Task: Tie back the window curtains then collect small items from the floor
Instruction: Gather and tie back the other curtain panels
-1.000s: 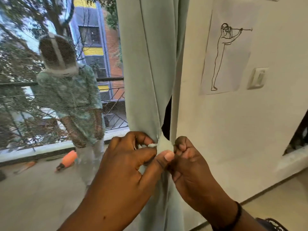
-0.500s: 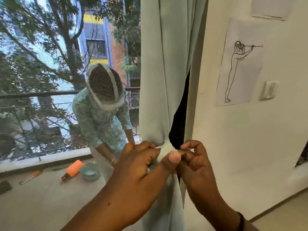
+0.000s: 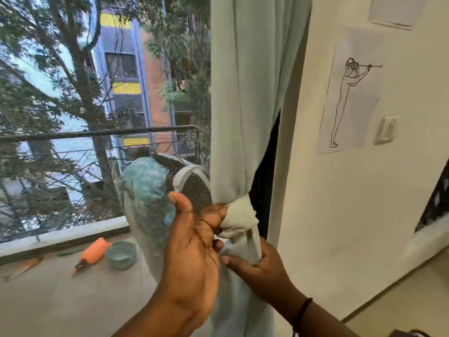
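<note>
Where the pale green curtain [image 3: 245,93] hangs gathered beside the wall [image 3: 340,215], a cream tie-back [image 3: 239,215] is knotted round it at waist height. From the head view, the left hand [image 3: 192,244] pinches the knot's left edge with thumb raised, while the right hand [image 3: 255,266] grips the tie's hanging tail just below. Outside the mesh window, an orange brush [image 3: 93,251] lies beside a small bowl [image 3: 121,254].

I see pale green curtain [image 3: 245,98] hanging at window's right edge, gathered mid-height, cinched by cream fabric tie [image 3: 239,218], knotted.
</note>
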Available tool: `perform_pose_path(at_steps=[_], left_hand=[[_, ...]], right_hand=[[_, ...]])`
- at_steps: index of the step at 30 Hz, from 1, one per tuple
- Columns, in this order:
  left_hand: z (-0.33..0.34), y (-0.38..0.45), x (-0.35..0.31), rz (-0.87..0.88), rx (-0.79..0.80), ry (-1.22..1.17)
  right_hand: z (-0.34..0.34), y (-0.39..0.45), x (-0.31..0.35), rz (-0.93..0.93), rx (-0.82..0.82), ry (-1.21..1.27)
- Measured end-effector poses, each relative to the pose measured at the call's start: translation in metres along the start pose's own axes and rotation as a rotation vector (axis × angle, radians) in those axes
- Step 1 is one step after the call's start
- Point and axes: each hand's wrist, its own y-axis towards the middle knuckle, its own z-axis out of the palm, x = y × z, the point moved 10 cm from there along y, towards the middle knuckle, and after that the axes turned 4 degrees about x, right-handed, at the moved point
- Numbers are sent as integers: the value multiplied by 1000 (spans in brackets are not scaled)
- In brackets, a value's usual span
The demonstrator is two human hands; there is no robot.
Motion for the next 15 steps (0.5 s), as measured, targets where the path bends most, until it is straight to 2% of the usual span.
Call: perform_pose_path(at_steps=[4, 7, 11, 15], left_hand=[[11, -2, 10, -53, 0, -136], [10, -5, 16, -100, -58, -222], [-11, -9, 10, -51, -207, -81], [1, -6, -1, 96, -223, 194]], right_hand=[[-14, -1, -13, 10, -25, -28], [-27, -2, -11, -14, -8, -84], [-39, -10, -2, -53, 10, -135], [-37, -19, 0, -71, 64, -97]])
